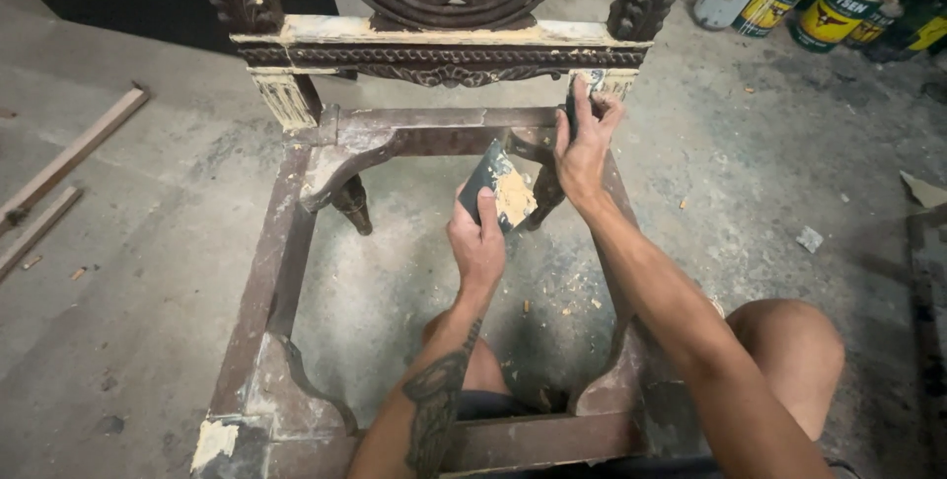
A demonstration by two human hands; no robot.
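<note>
Putty Work at the Chair Frame

Left hand [477,242] pinches a dark scraper [496,191] smeared with tan filler inside the seatless chair frame [281,252]; right hand [584,148], fingers pressed together, presses on the frame's rear corner just beyond the scraper

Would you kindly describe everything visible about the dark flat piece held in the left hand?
The flat scraper-like piece is dark grey, thin and roughly rectangular, held tilted above the open seat of the wooden chair frame. A patch of pale tan paste covers its lower right face. The left hand grips its lower edge, thumb laid on the face. It sits just left of the right hand, which reaches to the frame's back rail. Whether it is metal or plastic cannot be told.
</note>
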